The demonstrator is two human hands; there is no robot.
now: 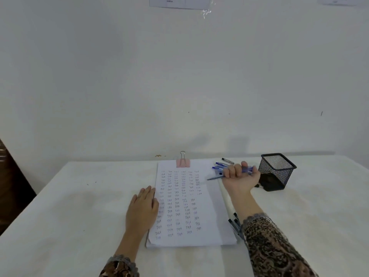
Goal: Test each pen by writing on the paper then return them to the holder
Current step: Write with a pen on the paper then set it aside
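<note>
Nearest, on the white, faintly stained surface [60, 216]: a patterned sleeve [269, 246] with a lace-like cuff. Just beside it, a few dark pens [234, 224], slim, lying loose.

Next, the paper [209, 216]: a thin matte white stack, crowded with columns of small handwritten "Test", the right-hand columns stopping short of the bottom. Left hand [142, 208] flat on the paper's left edge, fingers straight, pressing it down and holding nothing.

Farther on, right hand [239, 176] just past the paper's upper right corner, fingers curled round a bunch of blue pens [247, 169] with smooth plastic barrels; number too blurred to tell. Just behind the hand, more loose pens [219, 165], blue, and a black pen [227, 160], all on the surface.

To the right, the holder [276, 170]: square, black wire mesh, upright, with no pen showing above its rim. Something dark low inside, unclear what.

At the paper's top edge, a pink clip [182, 162], wire handle raised. Beyond, a plain white wall [179, 76].

Judging by the crowded sheet, writing largely done. Returning seemingly not begun, with every visible pen outside the holder. Probably left: carrying the gripped bunch to the holder, then gathering the loose ones, near and far.
</note>
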